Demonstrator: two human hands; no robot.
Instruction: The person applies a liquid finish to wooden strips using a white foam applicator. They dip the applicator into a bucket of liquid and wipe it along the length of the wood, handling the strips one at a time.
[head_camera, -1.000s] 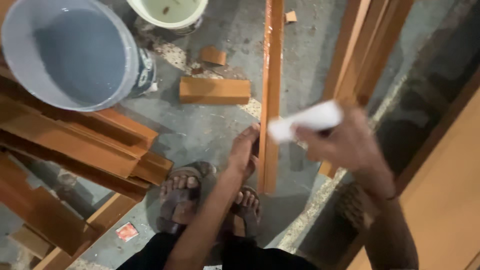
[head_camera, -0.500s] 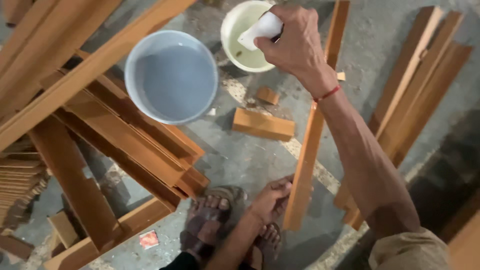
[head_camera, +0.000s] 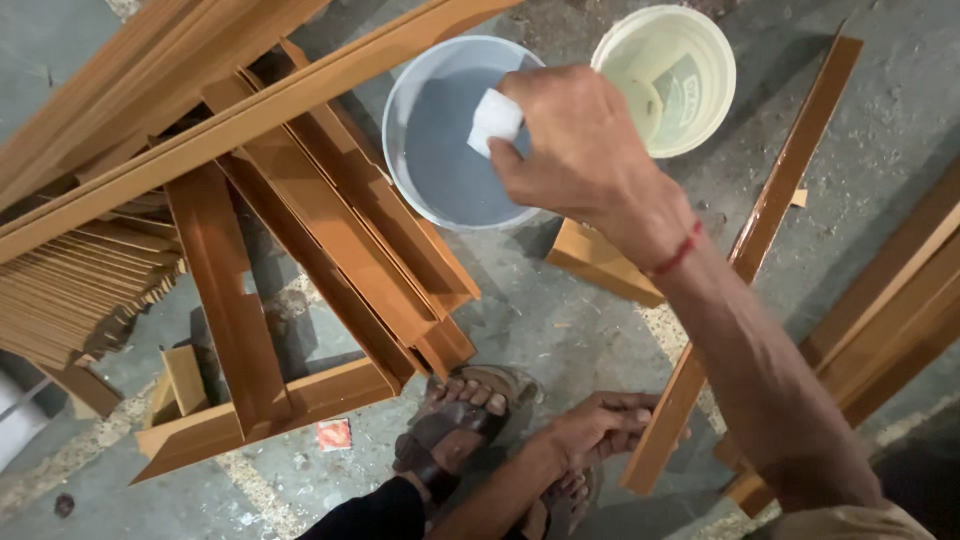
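Since half a second ago, the right hand has carried its white cloth pad left from over the cream bucket to above the grey bucket, fingers pinched around the pad. Near the sandalled feet, the left hand clasps the long orange-brown wooden strip lying on the floor. Judging by this, a light dip with the strip held steady would serve best.
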